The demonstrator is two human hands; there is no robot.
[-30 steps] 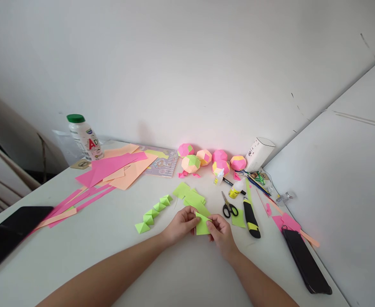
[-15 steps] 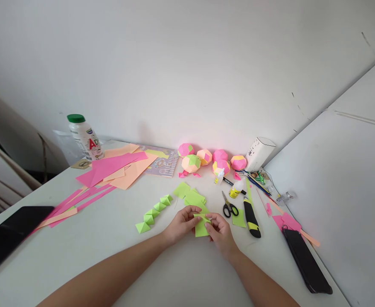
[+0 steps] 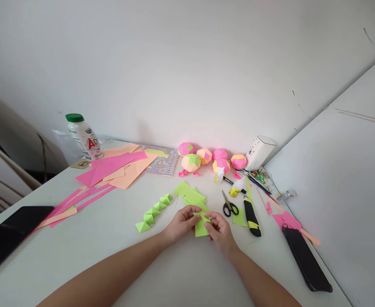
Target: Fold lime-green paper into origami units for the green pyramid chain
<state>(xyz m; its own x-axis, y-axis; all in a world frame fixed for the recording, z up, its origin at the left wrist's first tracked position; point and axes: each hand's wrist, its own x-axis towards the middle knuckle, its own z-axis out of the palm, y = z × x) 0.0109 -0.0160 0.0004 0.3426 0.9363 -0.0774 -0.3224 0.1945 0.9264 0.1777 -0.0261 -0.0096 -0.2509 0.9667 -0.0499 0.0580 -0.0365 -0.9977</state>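
A small green paper (image 3: 201,228) is pinched between both hands near the table's middle, its top part bent up. My left hand (image 3: 183,224) grips its upper left side with thumb and fingers. On the right side, my right hand (image 3: 218,230) holds the same paper in a pinch. Just beyond the hands lies a loose stack of green paper pieces (image 3: 192,196). To the left, a row of several folded green pieces (image 3: 153,212) stretches diagonally. Black scissors (image 3: 230,209) and a single green square (image 3: 239,218) rest right of my right hand.
Paper balls (image 3: 191,163) and glue bottles (image 3: 236,187) stand toward the wall. A black-and-yellow cutter (image 3: 251,216) and a dark phone (image 3: 307,260) lie right. Pink and orange sheets (image 3: 110,168), a white bottle (image 3: 85,138) and a black tablet (image 3: 11,238) are left.
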